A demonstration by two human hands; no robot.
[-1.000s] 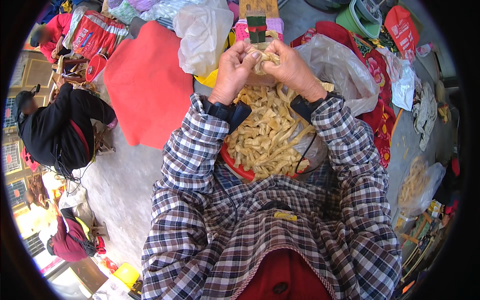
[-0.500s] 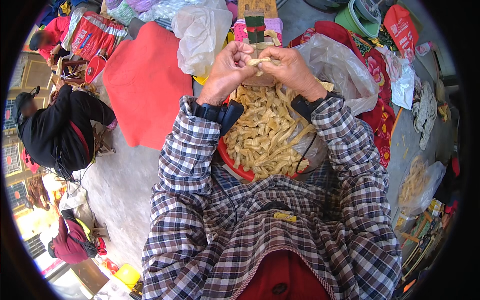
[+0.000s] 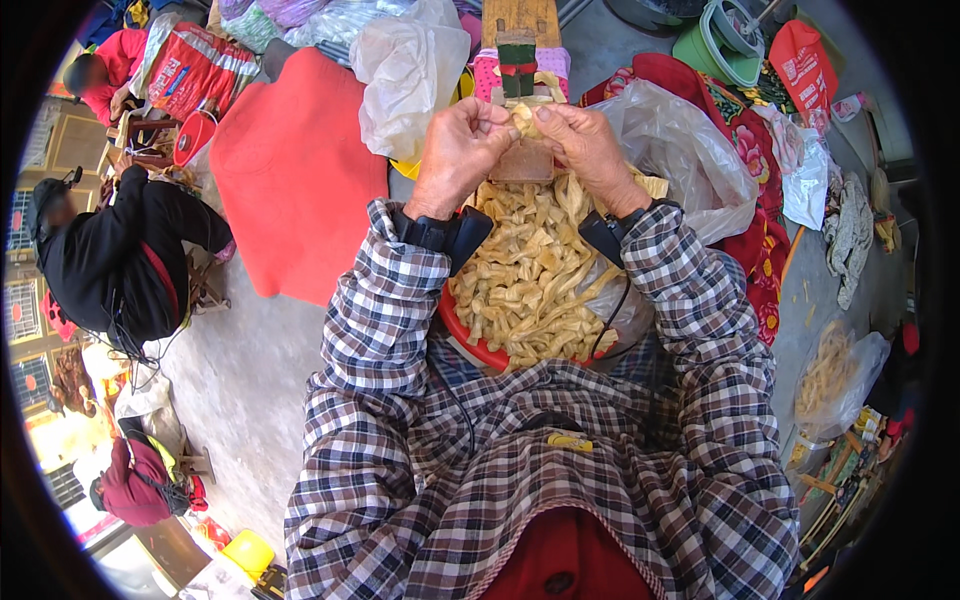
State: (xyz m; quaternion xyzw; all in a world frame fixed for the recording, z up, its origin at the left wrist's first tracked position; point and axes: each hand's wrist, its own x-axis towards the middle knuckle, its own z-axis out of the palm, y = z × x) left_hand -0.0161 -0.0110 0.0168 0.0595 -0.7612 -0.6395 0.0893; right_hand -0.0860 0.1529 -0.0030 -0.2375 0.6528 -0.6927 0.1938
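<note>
A small pale-yellow strip (image 3: pixel 524 122), folded or knotted, is held up between my hands. My left hand (image 3: pixel 462 155) pinches its left side between thumb and fingers. On the other side my right hand (image 3: pixel 592 155) grips it, with the thumb pressed near its top. Below my wrists a red basin (image 3: pixel 462 335) in my lap is heaped with many similar pale-yellow knotted pieces (image 3: pixel 530 275). Just beyond my fingers is a narrow wooden bench (image 3: pixel 521 22) with a dark green and red wrapped block (image 3: pixel 516 70) on it.
A red cloth-covered surface (image 3: pixel 290 185) lies left, beside a white plastic bag (image 3: pixel 410 75). To the right are a clear plastic bag (image 3: pixel 685 150), floral red fabric (image 3: pixel 765 250) and a green tub (image 3: pixel 705 55). A person in black (image 3: pixel 125 255) sits at far left, others nearby.
The strip has gone from a stretched, twisted length to a compact, flatter shape between my fingers. My hands have shifted slightly down and a little apart.
</note>
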